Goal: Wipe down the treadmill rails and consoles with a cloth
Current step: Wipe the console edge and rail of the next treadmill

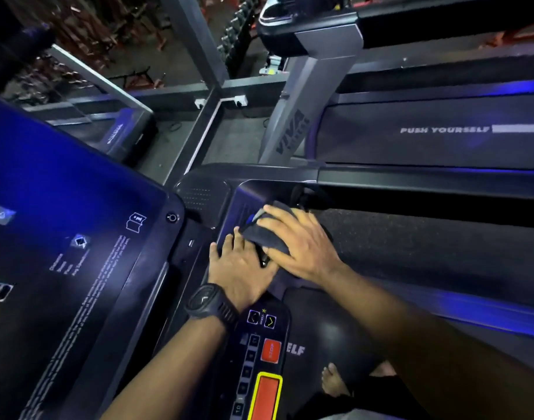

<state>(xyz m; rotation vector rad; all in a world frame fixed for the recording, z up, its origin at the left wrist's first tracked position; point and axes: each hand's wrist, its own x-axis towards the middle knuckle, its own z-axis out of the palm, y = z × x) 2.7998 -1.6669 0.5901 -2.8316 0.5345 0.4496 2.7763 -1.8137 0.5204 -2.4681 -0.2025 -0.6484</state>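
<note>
Head view, dim blue gym light.

DESK: Where's the cloth (265, 245)?

PHOTOGRAPHER: Just under frame centre, bunched on the right-hand corner of the treadmill console (250, 189), at three o'clock from the lit screen (63, 207). The right hand (300, 242) lies flat over it, fingers spread, pressing rather than clutching.

DESK: And the other?

PHOTOGRAPHER: The left hand (241, 269) rests with straight fingers at the cloth's seven o'clock. Whether its fingertips pin the edge is hard to tell in this light.

DESK: How will it handle?

PHOTOGRAPHER: Soft, light and limp, I'd judge, and likely to bunch and slide on smooth plastic. Best kept under a flat palm at its middle, steering wide of the stop button (271, 350) at six o'clock.
</note>
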